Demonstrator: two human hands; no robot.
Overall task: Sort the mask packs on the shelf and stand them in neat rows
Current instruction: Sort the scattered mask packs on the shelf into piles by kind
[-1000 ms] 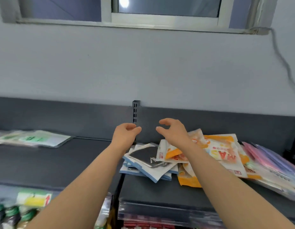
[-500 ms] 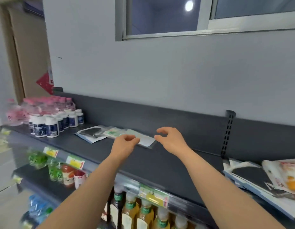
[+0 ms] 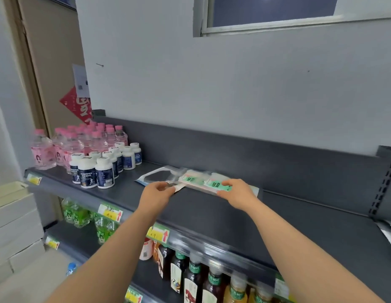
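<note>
Right of the white bottles [image 3: 96,169]: mask packs [image 3: 199,181], likely light, floppy, slippery; near edges pinched by left grip [image 3: 156,192], right grip [image 3: 236,192].

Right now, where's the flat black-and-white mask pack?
Head view, centre-left: the black pack lies on the dark shelf between white pill bottles and green-labelled mask packs.

Retail shop interior. A dark metal shelf [image 3: 212,215] unit in tiers carries yellow price labels [image 3: 158,234] along its front rails. Goods are grouped by kind: pink-capped water bottles [image 3: 67,145] far left, white pill bottles [image 3: 104,172] beside them, mask packs [image 3: 196,178] mid-shelf, bottled drinks [image 3: 194,278] on the tier below.
</note>
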